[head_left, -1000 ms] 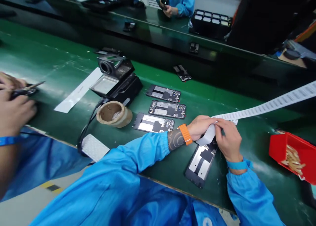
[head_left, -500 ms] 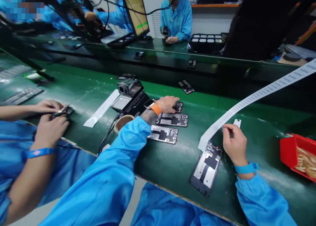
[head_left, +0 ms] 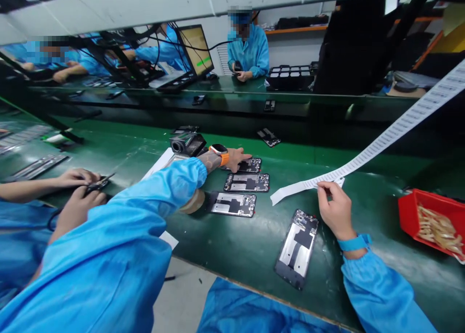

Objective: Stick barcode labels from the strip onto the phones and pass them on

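Note:
My left hand (head_left: 237, 159), wearing an orange-banded watch, rests over the left end of an opened phone (head_left: 251, 165), its fingers stretched out across it. Two more opened phones lie below that one, a middle one (head_left: 247, 182) and a lower one (head_left: 234, 204), showing bare boards and silver plates. My right hand (head_left: 334, 204) pinches a long white strip of printed labels (head_left: 366, 153) between thumb and fingers; the strip's free end hangs to the left above the bench. A small white notched piece (head_left: 340, 182) shows just beyond these fingers. Below the strip, another opened phone (head_left: 298, 248) lies tilted near the bench edge.
A red bin (head_left: 407, 212) of thin tan pieces stands at right. A black device (head_left: 187, 144) and a tape roll (head_left: 192, 202) sit beside my left arm. A co-worker's hands (head_left: 82, 190) work on a part at left. Another opened phone (head_left: 269, 137) lies farther back.
My left hand has drawn back slightly left along the upper phone. My right hand has lifted the label strip's free end off the near phone, now swung left. The camera view has tilted upward.

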A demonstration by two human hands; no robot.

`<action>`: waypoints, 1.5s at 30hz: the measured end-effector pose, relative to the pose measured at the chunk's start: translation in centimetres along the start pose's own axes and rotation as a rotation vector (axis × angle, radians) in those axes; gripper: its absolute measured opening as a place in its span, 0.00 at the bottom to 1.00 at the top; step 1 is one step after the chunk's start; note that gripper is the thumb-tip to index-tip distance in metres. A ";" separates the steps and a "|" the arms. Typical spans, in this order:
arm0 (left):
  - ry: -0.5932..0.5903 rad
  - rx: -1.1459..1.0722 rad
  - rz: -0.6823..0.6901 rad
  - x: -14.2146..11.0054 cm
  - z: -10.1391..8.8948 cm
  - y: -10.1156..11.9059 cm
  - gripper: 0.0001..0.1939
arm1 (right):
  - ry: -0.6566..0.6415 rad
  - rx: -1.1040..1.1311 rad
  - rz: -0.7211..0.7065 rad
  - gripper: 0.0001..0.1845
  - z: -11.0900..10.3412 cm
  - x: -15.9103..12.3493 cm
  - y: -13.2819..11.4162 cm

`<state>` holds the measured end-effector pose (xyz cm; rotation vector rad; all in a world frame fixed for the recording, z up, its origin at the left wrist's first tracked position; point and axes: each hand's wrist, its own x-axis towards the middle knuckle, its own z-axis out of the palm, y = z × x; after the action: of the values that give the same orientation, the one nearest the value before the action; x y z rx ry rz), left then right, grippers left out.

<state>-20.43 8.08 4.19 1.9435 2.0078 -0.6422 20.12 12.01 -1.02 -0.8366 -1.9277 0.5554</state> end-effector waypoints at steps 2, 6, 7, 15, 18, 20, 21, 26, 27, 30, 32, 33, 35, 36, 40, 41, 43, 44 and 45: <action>-0.002 0.049 0.007 0.1 0.4 -0.2 0.52 | 0.004 0.009 -0.008 0.09 0.0 0.0 0.0; 0.134 -0.027 0.106 0.5 1.3 0.1 0.46 | 0.012 0.025 -0.015 0.09 0.2 0.0 0.1; 0.182 -0.061 0.115 0.7 1.6 0.4 0.45 | 0.016 0.030 -0.015 0.09 0.2 0.0 0.2; 0.323 -0.133 0.017 0.6 0.1 2.4 0.41 | 0.040 0.064 -0.007 0.10 -0.1 0.2 -0.3; 0.507 -0.302 0.031 -2.2 -1.9 4.2 0.43 | 0.045 0.071 0.008 0.10 -0.2 0.2 -0.4; 0.640 -0.669 0.129 -5.0 -2.2 7.0 0.44 | 0.046 0.097 0.052 0.10 -0.2 0.2 -0.4; 0.644 -0.940 0.200 -6.5 -2.1 8.9 0.43 | 0.043 0.126 0.093 0.10 -0.2 0.2 -0.4; 0.425 -2.065 0.258 -10.1 0.7 19.0 0.44 | -0.032 0.419 0.343 0.11 -0.4 0.2 -2.0; 0.376 -2.163 0.230 -9.9 1.2 20.4 0.43 | -0.058 0.475 0.369 0.11 -0.6 0.1 -2.8; 0.282 -2.385 0.173 -8.5 2.0 22.7 0.39 | -0.210 0.578 0.410 0.11 -0.9 -0.6 -5.7; 0.265 -2.521 0.172 -7.6 2.4 23.3 0.38 | -0.359 0.604 0.428 0.09 -0.8 -1.5 -7.6; 0.275 -2.579 0.179 -7.4 2.4 23.4 0.37 | -0.422 0.601 0.436 0.08 -0.6 -2.0 -8.4; 0.325 -2.660 0.193 -7.3 2.3 23.5 0.38 | -0.498 0.560 0.446 0.07 -0.2 -3.0 -9.6; 0.356 -2.683 0.194 -7.4 2.2 23.6 0.38 | -0.511 0.527 0.445 0.06 0.1 -3.4 -9.9; 0.397 -2.703 0.165 -7.9 1.7 23.8 0.37 | -0.503 0.404 0.401 0.05 0.7 -4.0 -10.2; 0.393 -2.704 0.161 -7.9 1.6 23.8 0.37 | -0.499 0.379 0.382 0.05 0.8 -3.9 -10.2; 0.382 -2.711 0.172 -7.9 1.7 23.9 0.37 | -0.493 0.326 0.335 0.05 0.7 -3.8 -10.2; 0.377 -2.716 0.185 -7.9 1.7 23.9 0.37 | -0.491 0.303 0.310 0.05 0.7 -3.7 -10.3; 0.374 -2.721 0.197 -7.8 1.8 23.9 0.37 | -0.490 0.283 0.284 0.05 0.6 -3.6 -10.3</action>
<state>3.60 0.39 3.45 0.1739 0.7412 1.6893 17.45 2.40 3.53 -0.8471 -2.1010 1.2704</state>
